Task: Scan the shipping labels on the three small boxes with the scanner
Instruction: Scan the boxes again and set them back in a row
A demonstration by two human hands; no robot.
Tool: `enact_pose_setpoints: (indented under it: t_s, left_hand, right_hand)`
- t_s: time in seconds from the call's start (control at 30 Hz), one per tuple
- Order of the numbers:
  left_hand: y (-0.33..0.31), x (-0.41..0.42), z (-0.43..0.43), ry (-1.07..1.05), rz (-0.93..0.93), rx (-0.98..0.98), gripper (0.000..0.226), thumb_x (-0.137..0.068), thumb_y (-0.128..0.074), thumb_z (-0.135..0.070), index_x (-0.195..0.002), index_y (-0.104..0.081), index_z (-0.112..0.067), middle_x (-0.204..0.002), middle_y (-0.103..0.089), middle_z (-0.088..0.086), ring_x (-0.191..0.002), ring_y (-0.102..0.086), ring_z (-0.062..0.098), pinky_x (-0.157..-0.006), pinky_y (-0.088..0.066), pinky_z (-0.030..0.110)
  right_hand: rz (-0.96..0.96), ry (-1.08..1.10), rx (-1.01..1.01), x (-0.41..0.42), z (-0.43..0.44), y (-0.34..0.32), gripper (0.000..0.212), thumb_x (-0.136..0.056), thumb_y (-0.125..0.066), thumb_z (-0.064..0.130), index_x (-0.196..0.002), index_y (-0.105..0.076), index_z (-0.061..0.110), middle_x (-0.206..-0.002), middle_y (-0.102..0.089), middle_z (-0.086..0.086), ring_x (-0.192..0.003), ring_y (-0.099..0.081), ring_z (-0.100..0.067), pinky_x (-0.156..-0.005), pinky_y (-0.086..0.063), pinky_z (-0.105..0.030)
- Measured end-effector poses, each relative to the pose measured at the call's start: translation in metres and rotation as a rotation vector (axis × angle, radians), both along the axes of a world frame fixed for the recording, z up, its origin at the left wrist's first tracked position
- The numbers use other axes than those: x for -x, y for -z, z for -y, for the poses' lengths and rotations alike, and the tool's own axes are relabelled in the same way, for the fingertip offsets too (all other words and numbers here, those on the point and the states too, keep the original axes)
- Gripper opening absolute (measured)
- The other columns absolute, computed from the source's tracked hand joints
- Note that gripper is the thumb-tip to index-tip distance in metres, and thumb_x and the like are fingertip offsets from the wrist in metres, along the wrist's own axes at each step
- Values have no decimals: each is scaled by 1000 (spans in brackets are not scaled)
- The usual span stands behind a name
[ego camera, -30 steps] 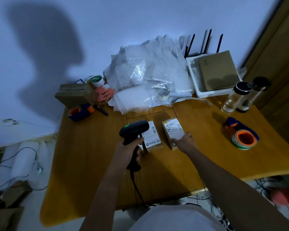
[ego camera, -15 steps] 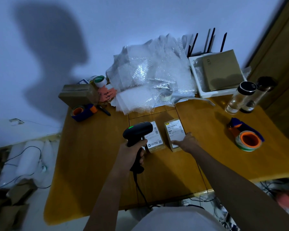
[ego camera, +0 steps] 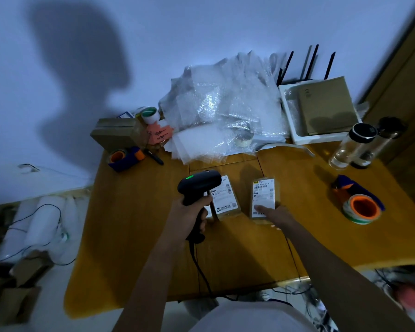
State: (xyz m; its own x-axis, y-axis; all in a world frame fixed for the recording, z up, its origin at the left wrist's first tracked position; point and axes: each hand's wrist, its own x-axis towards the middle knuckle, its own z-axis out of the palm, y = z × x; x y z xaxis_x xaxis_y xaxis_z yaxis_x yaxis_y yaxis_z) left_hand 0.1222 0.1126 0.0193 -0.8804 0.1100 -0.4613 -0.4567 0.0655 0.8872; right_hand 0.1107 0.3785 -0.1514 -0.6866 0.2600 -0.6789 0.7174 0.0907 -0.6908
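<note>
My left hand (ego camera: 189, 216) grips the handle of a black corded scanner (ego camera: 198, 185) with a green light on top; its head hangs over the left edge of a small labelled box (ego camera: 224, 200) on the wooden table (ego camera: 134, 224). A sliver of another box (ego camera: 209, 210) shows behind the scanner handle, mostly hidden. My right hand (ego camera: 274, 215) rests fingertips on the near end of a second labelled box (ego camera: 264, 196), which lies to the right of the first.
Bubble wrap (ego camera: 223, 111) is piled at the back. A white bin (ego camera: 321, 111) with cardboard stands back right, two bottles (ego camera: 352, 144) beside it. Tape rolls (ego camera: 361, 208) lie right, a tape dispenser (ego camera: 124, 158) and a brown box (ego camera: 116, 134) back left.
My right hand has slid the right-hand box away from the middle one, widening the gap. The scanner has stayed over the left boxes.
</note>
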Motion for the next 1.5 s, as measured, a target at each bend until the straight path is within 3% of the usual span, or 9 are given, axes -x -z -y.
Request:
enact_pose_setpoints:
  t_s: [0.07, 0.2, 0.37, 0.43, 0.6, 0.93, 1.1, 1.33, 1.5]
  left_hand:
    - [-3, 1, 1, -9, -10, -12, 19, -90, -75, -23, -93, -64, -8, -56, -54, 4, -45, -47, 19, -55, -44, 35]
    - [-9, 3, 4, -34, -17, -41, 20, -88, -76, -24, -92, -65, -8, -56, -55, 4, -47, -49, 21, -58, -44, 36]
    - [-21, 7, 10, -83, -61, -80, 22, -88, -78, -24, -93, -66, -6, -61, -61, 10, -52, -57, 27, -60, -50, 38]
    - [-25, 9, 12, -98, -80, -93, 22, -88, -78, -24, -94, -67, -6, -64, -61, 12, -53, -58, 27, -59, -52, 38]
    - [-28, 14, 18, -142, -74, -123, 23, -86, -78, -26, -94, -67, -7, -70, -62, 13, -56, -56, 26, -62, -50, 39]
    - [-29, 14, 28, -94, -120, -147, 24, -89, -75, -28, -99, -69, -7, -69, -63, 9, -51, -53, 21, -59, -46, 36]
    - [-20, 0, 24, -55, -82, -132, 36, -92, -72, -32, -107, -70, 0, -67, -63, 8, -48, -51, 19, -58, -45, 34]
    - [-18, -7, 24, -71, -62, -130, 32, -91, -72, -31, -107, -72, -4, -62, -60, 5, -49, -52, 20, -57, -45, 34]
    - [-19, -7, 27, -87, -43, -112, 39, -89, -75, -30, -114, -70, -1, -60, -59, 4, -50, -52, 20, -57, -46, 34]
  right_hand:
    - [10, -29, -9, -4, 0, -5, 50, -85, -77, 43, -121, -65, 11, -111, -72, -9, -85, -68, -21, -68, -54, -32]
    - [12, 7, 16, -9, -1, -8, 39, -84, -77, 46, -107, -66, 17, -108, -74, -8, -95, -72, -30, -83, -57, -41]
    - [-44, 70, 69, -23, -2, -18, 34, -83, -80, 41, -103, -67, 17, -100, -75, -7, -90, -73, -29, -74, -58, -39]
    - [-67, 96, 69, -29, -2, -21, 37, -83, -80, 37, -108, -67, 13, -97, -74, -6, -86, -73, -26, -68, -57, -35]
    - [-107, 134, 69, -34, -1, -30, 53, -79, -84, 36, -115, -53, 13, -103, -71, -9, -91, -73, -27, -81, -60, -45]
    - [-248, 83, 39, -28, 21, -57, 70, -76, -87, 39, -127, -48, 11, -113, -69, -9, -96, -72, -25, -81, -61, -42]
    - [-374, 58, 109, -28, 38, -75, 63, -79, -86, 21, -128, -48, 9, -113, -71, -7, -91, -73, -16, -61, -59, -22]
    - [-530, 36, 160, -10, 52, -103, 68, -79, -86, 17, -135, -48, 14, -119, -72, -5, -99, -76, -18, -72, -63, -27]
    - [-603, 55, 121, -3, 59, -118, 66, -81, -84, 14, -134, -45, 16, -113, -68, 6, -98, -71, -7, -66, -59, -16]
